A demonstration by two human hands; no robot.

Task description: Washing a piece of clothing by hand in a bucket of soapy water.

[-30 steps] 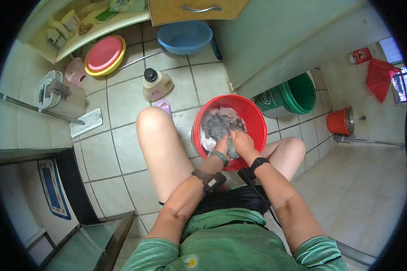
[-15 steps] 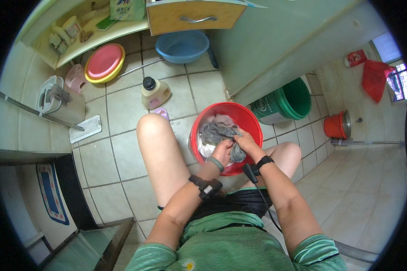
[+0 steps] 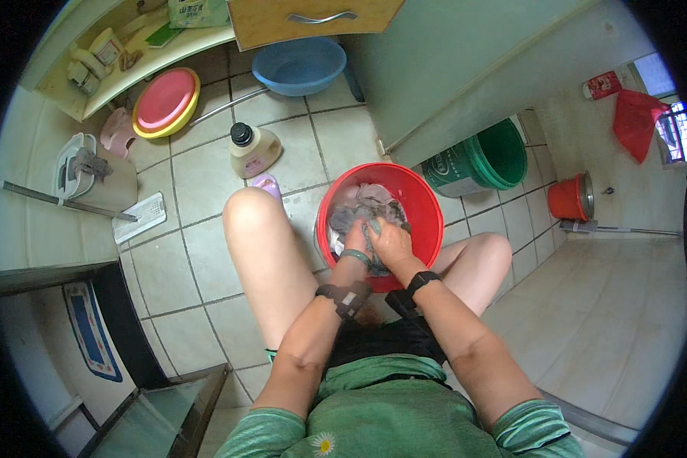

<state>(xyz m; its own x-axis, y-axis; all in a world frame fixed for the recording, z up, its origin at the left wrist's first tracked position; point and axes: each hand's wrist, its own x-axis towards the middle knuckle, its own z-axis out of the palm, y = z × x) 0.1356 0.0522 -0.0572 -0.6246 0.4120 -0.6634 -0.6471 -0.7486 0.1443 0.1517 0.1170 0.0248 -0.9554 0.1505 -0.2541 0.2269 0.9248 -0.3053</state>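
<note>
Between my knees stands a red bucket [image 3: 427, 217] with wet laundry in it. My left hand [image 3: 357, 240] and my right hand [image 3: 391, 242] are close together inside the rim, fingers closed around a grey cloth [image 3: 345, 220]. Its exact kind of garment cannot be made out. A pale pink cloth [image 3: 374, 192] lies beyond the hands, against the far side of the bucket. Some white fabric [image 3: 334, 242] shows at the left, partly covered by the grey one. Both wrists carry black straps, and a green bangle [image 3: 356, 256] circles the left wrist.
A detergent bottle [image 3: 256, 151] with a black cap stands on the tiles ahead, left of the bucket. A green bucket [image 3: 454, 172] lies tilted to the right. Farther off are a blue basin [image 3: 299, 69], a pink basin [image 3: 166, 99] and a white bin [image 3: 114, 183].
My hands have drawn together, moving slightly left with the grey cloth between them. The right hand now lies over it with its back up. The whole view has shifted a little.
</note>
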